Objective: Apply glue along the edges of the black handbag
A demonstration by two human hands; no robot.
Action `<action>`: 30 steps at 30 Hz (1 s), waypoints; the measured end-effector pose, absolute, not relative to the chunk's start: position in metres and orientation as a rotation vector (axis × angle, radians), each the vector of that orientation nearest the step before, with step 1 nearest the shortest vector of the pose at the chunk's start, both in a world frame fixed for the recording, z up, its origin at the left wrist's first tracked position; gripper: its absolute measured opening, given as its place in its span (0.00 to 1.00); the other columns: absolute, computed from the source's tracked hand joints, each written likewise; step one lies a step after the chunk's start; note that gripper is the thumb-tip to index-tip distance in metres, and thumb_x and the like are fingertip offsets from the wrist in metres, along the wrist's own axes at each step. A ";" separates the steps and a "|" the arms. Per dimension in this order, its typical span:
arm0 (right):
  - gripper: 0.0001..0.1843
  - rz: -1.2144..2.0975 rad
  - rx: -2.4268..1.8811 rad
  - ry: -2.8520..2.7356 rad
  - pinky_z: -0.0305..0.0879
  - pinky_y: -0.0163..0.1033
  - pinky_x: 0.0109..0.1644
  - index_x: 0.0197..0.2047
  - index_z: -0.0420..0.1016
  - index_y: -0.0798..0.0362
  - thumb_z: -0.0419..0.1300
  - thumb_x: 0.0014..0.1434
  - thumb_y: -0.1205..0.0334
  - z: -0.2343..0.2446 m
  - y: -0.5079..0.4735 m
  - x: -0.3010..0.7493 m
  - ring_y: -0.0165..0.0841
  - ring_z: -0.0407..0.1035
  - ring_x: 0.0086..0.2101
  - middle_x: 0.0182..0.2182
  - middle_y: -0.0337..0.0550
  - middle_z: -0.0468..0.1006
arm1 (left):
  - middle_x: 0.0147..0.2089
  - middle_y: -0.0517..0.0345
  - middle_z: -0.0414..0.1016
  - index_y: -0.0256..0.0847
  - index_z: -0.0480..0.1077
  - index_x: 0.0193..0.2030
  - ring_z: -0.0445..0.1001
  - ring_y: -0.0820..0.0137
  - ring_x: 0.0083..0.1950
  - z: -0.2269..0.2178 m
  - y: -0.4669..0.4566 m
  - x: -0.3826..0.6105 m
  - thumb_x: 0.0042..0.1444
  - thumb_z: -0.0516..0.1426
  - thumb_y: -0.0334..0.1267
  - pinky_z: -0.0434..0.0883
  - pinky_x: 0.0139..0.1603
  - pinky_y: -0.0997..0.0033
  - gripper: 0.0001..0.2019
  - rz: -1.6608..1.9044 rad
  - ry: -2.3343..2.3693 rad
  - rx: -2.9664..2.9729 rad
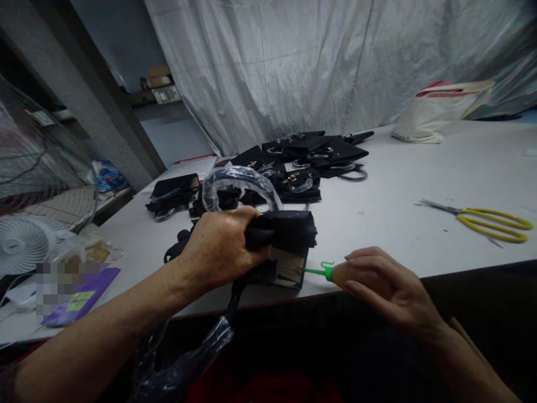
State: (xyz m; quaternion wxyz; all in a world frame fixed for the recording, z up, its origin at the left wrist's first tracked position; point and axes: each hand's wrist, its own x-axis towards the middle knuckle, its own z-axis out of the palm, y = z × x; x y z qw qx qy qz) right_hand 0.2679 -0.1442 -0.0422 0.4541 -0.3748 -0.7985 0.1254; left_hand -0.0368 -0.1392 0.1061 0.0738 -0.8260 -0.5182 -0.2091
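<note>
Clamping a small black handbag at the white desk's front edge, the left hand has its grip pressed tight. The right hand, just rightward, pinches a green-tipped hook tool, its shaft lying sideways with the tip at the bag's side.

A white table carries a pile of black bags. Right of the pile lie yellow-handled scissors; farther right and behind them, a white bag.

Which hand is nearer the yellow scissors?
Right. The right hand, holding a green-tipped tool, is lower-left of the scissors, apart; the left hand is farther left, gripping a black bag.
</note>
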 end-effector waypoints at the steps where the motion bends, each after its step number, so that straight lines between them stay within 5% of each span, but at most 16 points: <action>1: 0.11 0.283 -0.941 -1.950 0.72 0.40 0.47 0.48 0.71 0.48 0.63 0.62 0.61 -0.042 -0.144 0.268 0.36 0.71 0.45 0.44 0.45 0.73 | 0.34 0.54 0.82 0.40 0.77 0.45 0.81 0.60 0.33 0.106 -0.139 -0.037 0.51 0.60 0.43 0.70 0.31 0.67 0.16 -0.625 -1.560 -2.484; 22: 0.12 0.299 -0.966 -1.951 0.73 0.46 0.45 0.48 0.72 0.47 0.64 0.61 0.58 -0.040 -0.143 0.270 0.40 0.71 0.45 0.45 0.46 0.74 | 0.33 0.57 0.80 0.42 0.76 0.45 0.78 0.64 0.32 0.106 -0.148 -0.041 0.49 0.62 0.41 0.69 0.32 0.67 0.15 -0.621 -1.652 -2.545; 30: 0.10 0.365 -0.955 -1.982 0.73 0.40 0.43 0.47 0.72 0.47 0.63 0.62 0.60 -0.034 -0.158 0.262 0.37 0.72 0.43 0.43 0.45 0.74 | 0.32 0.63 0.79 0.46 0.75 0.41 0.77 0.67 0.32 0.105 -0.163 -0.044 0.49 0.62 0.41 0.69 0.30 0.70 0.11 -0.627 -1.731 -2.618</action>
